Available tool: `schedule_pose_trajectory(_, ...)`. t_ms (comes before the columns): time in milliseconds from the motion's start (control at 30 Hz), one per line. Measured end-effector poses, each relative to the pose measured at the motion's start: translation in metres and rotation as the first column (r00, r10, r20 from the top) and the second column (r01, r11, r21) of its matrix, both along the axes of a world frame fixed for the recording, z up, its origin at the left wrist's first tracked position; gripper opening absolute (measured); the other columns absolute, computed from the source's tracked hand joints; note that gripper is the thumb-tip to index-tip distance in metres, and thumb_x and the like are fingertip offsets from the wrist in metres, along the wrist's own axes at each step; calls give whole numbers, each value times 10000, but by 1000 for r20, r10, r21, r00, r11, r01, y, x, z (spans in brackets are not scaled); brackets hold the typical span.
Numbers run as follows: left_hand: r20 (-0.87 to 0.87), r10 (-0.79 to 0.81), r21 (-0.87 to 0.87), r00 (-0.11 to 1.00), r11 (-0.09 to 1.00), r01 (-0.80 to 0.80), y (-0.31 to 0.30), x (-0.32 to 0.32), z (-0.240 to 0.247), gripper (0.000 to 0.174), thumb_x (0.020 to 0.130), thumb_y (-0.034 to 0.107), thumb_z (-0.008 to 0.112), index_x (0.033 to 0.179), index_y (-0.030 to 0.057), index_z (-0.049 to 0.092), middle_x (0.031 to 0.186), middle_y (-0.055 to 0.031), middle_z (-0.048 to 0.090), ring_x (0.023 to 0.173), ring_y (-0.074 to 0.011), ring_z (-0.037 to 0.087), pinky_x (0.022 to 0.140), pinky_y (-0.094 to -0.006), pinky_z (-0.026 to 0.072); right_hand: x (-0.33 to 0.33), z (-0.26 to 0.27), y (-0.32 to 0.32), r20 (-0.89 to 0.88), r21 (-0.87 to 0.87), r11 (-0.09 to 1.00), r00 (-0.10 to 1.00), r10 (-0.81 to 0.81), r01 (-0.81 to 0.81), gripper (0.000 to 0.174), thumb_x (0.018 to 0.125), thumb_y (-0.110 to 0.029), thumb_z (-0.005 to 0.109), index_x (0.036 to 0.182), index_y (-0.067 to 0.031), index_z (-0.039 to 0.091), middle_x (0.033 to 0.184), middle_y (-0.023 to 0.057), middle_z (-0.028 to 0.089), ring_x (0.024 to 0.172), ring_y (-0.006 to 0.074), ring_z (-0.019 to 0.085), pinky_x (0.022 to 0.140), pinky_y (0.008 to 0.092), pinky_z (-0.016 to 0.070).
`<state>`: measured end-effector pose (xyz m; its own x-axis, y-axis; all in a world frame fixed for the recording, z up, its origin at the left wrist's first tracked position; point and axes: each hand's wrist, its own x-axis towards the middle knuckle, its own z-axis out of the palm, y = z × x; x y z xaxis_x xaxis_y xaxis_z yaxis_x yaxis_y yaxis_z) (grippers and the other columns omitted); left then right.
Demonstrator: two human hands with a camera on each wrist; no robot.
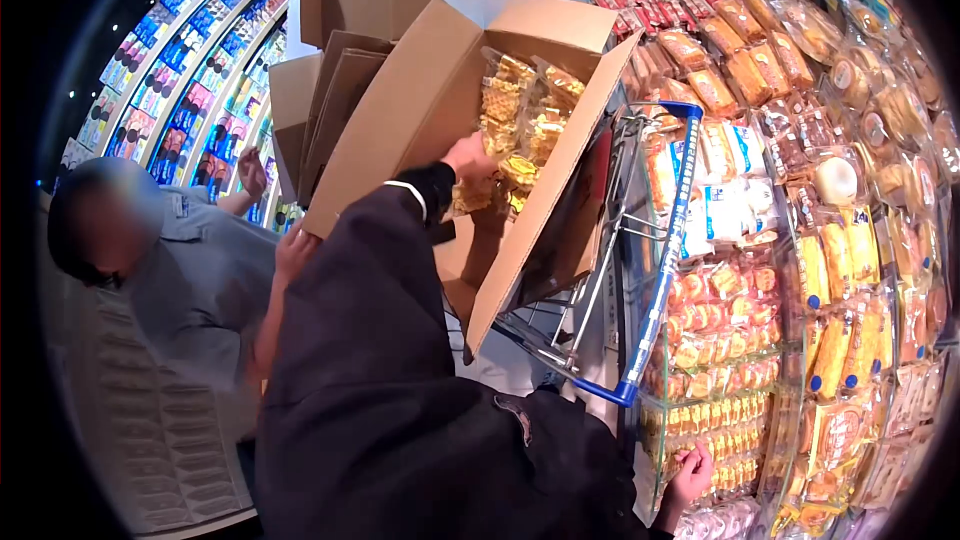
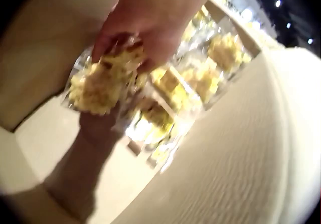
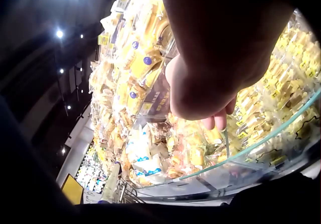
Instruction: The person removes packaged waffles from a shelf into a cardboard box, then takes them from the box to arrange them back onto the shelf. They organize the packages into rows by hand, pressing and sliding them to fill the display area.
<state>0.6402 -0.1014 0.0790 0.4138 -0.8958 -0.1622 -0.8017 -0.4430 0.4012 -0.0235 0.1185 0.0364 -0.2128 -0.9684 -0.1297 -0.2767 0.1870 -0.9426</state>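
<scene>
Left wrist view: a clear packet of yellow snacks (image 2: 95, 88) is being pinched by the bent fingers of the left hand (image 2: 150, 28) inside an open cardboard box (image 1: 395, 120), where more such packets (image 2: 200, 76) are lying close by. In the head view, the box is standing at a blue-handled shopping cart (image 1: 680, 210); near its edge, a hand is being held up by a person in a grey shirt (image 1: 200, 280). The right hand (image 1: 688, 475) is being held over rows of small yellow packets (image 1: 705, 430), its fingers loosely bent — whether one is being touched cannot be told. The display surface is being bordered by a clear rim (image 3: 281, 127) and filled with packaged breads (image 1: 850, 250). Opposite, curved shelves (image 1: 190, 90) are being lined with blue and pink packages — and the dark ceiling is being dotted by bright lamps (image 3: 59, 33).
</scene>
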Motion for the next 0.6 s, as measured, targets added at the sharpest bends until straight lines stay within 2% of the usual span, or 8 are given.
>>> schedule_pose_trajectory(67, -152, 130, 258, 980, 962, -87, -1, -5, 55, 494, 716, 259, 699, 1077, -62, 593, 920, -195, 682, 793, -332, 686, 615, -465, 557, 4, -1, 1, 12, 54, 998, 1000, 12, -12, 238, 970, -65, 457, 1155, 42, 562, 807, 41, 569, 743, 88, 516, 678, 215, 430)
schedule_pose_trajectory(133, -92, -287, 186, 953, 936, 300, -28, 76, 6, 357, 716, 160, 663, 1000, -52, 626, 806, -166, 675, 650, -269, 677, 481, -402, 537, 9, 0, -5, 65, 45, 998, 997, 34, -37, 237, 976, -74, 456, 1157, 36, 563, 810, 38, 572, 739, 86, 518, 676, 215, 429)
schedule_pose_trajectory(167, -220, 97, 277, 971, 960, -33, 1, -8, 114, 437, 728, 149, 698, 1119, -13, 586, 807, -102, 625, 696, -210, 652, 482, -332, 531, 14, 2, -11, 69, 63, 996, 996, 57, -62, 236, 977, -77, 459, 1156, 36, 564, 810, 37, 575, 739, 85, 521, 679, 216, 431)
schedule_pose_trajectory(200, -247, 108, 243, 963, 969, -46, 6, -12, 134, 417, 736, 125, 693, 1112, -14, 580, 793, -63, 608, 685, -181, 631, 483, -320, 524, 20, 6, -18, 74, 82, 993, 994, 80, -86, 234, 978, -79, 463, 1154, 35, 566, 810, 37, 577, 740, 84, 525, 683, 216, 434)
schedule_pose_trajectory(367, -550, -158, -208, 820, 977, 48, 80, -62, 260, 468, 811, 113, 676, 1243, 58, 506, 1126, -37, 636, 1012, -136, 614, 748, -323, 577, 55, 57, -75, 85, -70, 952, 949, 305, -299, 281, 964, -81, 501, 1223, 24, 528, 841, 54, 612, 764, 101, 560, 736, 236, 454)
schedule_pose_trajectory(467, -548, -318, -441, 774, 896, 57, 137, -115, 299, 464, 820, 109, 699, 1235, 57, 499, 1093, -57, 642, 971, -138, 641, 751, -315, 571, 78, 118, -101, 153, -104, 883, 870, 469, -458, 467, 910, -183, 618, 1303, 18, 468, 946, 93, 624, 897, 160, 618, 829, 294, 482)
schedule_pose_trajectory(567, -513, -642, -658, 571, 720, 219, 175, -189, 268, 495, 740, 101, 805, 1159, 44, 547, 1048, -69, 649, 925, -140, 639, 814, -285, 524, 111, 175, -114, 343, -259, 754, 672, 656, -604, 863, 763, -398, 768, 1398, 0, 341, 1178, 161, 567, 1087, 250, 588, 926, 344, 466)
schedule_pose_trajectory(600, -626, -579, -556, 522, 801, 222, 188, -224, 255, 446, 741, 117, 810, 1112, 33, 576, 1047, -67, 651, 918, -129, 629, 819, -289, 505, 126, 191, -112, 390, -322, 717, 604, 695, -618, 980, 710, -448, 804, 1423, -3, 298, 1247, 179, 536, 1130, 271, 569, 950, 355, 457)
